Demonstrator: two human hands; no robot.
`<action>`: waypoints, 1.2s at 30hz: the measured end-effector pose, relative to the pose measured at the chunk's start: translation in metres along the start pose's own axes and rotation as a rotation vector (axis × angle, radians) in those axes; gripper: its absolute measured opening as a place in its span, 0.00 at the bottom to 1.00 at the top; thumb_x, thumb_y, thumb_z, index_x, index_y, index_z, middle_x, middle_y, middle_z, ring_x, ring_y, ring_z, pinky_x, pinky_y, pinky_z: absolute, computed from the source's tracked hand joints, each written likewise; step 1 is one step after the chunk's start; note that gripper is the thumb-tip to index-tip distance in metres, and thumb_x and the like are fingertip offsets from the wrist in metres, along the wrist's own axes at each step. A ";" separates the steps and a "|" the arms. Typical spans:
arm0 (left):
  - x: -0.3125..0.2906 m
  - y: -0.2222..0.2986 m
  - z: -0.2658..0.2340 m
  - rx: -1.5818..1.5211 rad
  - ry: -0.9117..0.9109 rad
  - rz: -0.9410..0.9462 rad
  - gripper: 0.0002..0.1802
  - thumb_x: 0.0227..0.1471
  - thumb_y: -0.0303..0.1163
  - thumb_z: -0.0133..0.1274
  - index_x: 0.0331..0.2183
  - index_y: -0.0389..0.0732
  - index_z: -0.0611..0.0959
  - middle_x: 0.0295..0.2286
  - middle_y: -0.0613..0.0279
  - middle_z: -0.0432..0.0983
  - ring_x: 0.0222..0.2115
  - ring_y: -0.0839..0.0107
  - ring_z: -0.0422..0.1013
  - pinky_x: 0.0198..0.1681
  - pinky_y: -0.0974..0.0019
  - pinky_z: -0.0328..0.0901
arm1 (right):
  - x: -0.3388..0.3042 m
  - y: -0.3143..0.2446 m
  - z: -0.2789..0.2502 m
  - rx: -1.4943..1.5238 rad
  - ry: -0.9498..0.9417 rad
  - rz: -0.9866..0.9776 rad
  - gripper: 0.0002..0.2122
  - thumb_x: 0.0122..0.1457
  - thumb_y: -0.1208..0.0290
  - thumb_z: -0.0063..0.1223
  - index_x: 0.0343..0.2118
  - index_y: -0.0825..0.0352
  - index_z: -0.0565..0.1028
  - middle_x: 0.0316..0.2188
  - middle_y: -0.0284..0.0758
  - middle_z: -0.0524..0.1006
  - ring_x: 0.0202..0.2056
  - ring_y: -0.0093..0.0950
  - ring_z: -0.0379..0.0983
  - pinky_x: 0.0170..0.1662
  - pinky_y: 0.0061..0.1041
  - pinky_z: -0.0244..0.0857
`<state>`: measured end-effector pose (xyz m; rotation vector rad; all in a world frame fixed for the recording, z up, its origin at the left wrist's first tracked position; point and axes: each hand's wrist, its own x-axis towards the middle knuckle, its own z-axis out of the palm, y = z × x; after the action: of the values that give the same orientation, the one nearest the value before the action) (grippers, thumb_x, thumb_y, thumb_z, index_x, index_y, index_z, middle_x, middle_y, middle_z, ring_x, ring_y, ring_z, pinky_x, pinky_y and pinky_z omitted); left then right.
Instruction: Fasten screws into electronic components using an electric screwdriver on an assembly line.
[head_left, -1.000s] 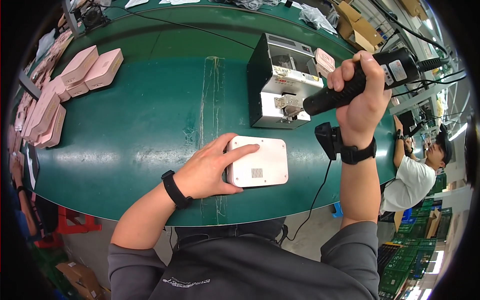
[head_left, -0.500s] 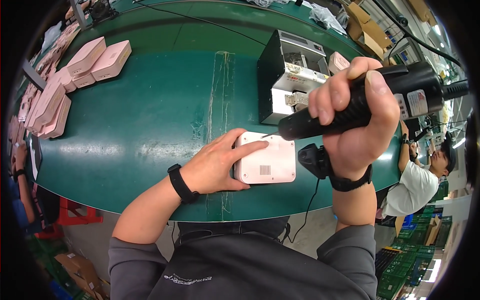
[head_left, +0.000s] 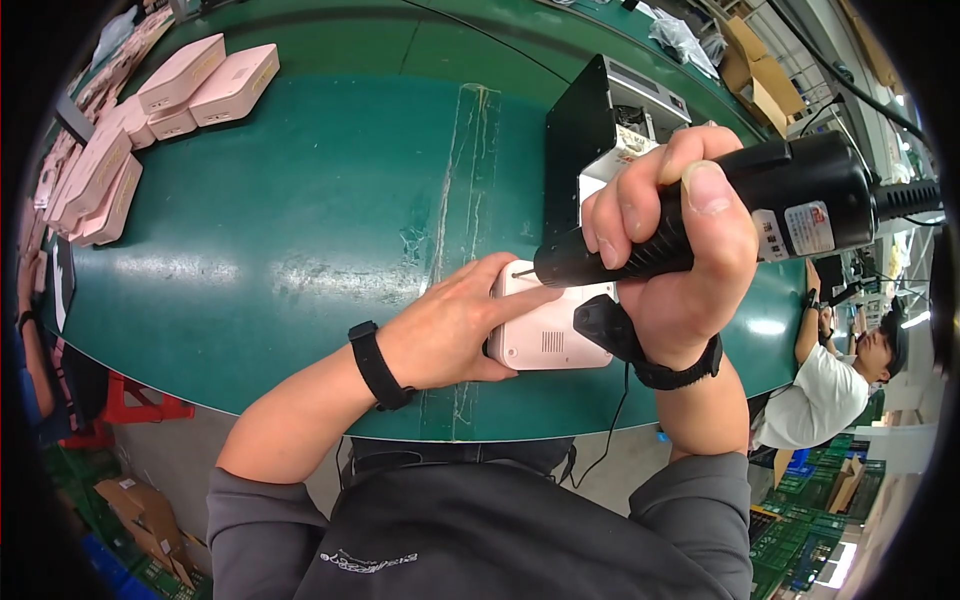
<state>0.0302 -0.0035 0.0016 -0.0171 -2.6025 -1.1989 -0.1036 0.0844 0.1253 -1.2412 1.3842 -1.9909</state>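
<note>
Head view shows the pink box [head_left: 545, 328] on the table [head_left: 300, 200], its left end gripped by the left hand [head_left: 440, 325]; the right hand [head_left: 690, 250] grasps a black screwdriver [head_left: 795, 185], bit at the box's upper-left corner.

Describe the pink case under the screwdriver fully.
The pink case, a shallow rounded box, looks plastic. Its upper face has a slotted vent and a near left corner recess. It lies flat on the green table, gripped by the left hand; the bit of the black screwdriver appears to meet its far left corner. Its right side is partly hidden.
</note>
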 end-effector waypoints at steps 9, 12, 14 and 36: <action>-0.001 0.004 0.004 0.029 0.010 0.009 0.49 0.30 0.29 0.71 0.58 0.54 0.71 0.51 0.46 0.64 0.52 0.48 0.65 0.55 0.54 0.64 | -0.005 0.003 0.004 -0.046 -0.023 -0.014 0.10 0.61 0.63 0.45 0.34 0.65 0.64 0.17 0.33 0.65 0.15 0.25 0.60 0.24 0.28 0.62; -0.001 0.003 0.005 0.045 0.028 0.050 0.49 0.30 0.29 0.71 0.58 0.54 0.71 0.51 0.47 0.64 0.52 0.48 0.65 0.55 0.55 0.64 | -0.004 -0.001 0.001 -0.055 -0.011 -0.028 0.10 0.61 0.63 0.45 0.34 0.66 0.65 0.17 0.33 0.65 0.15 0.25 0.60 0.24 0.28 0.62; 0.000 0.002 0.001 0.052 0.019 0.098 0.50 0.30 0.29 0.71 0.58 0.55 0.71 0.51 0.47 0.64 0.52 0.48 0.65 0.55 0.55 0.65 | 0.005 -0.004 -0.003 -0.074 -0.031 -0.049 0.10 0.61 0.64 0.47 0.33 0.67 0.66 0.18 0.33 0.66 0.15 0.25 0.61 0.24 0.29 0.62; 0.003 0.003 -0.008 0.039 0.078 -0.095 0.47 0.31 0.33 0.71 0.57 0.56 0.72 0.49 0.52 0.65 0.47 0.53 0.68 0.52 0.57 0.67 | -0.004 -0.030 -0.086 -0.118 0.268 0.010 0.10 0.61 0.64 0.48 0.33 0.67 0.68 0.18 0.32 0.66 0.17 0.24 0.63 0.24 0.28 0.61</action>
<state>0.0299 -0.0072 0.0094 0.1596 -2.5841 -1.1554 -0.1698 0.1449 0.1408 -1.0411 1.6513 -2.1571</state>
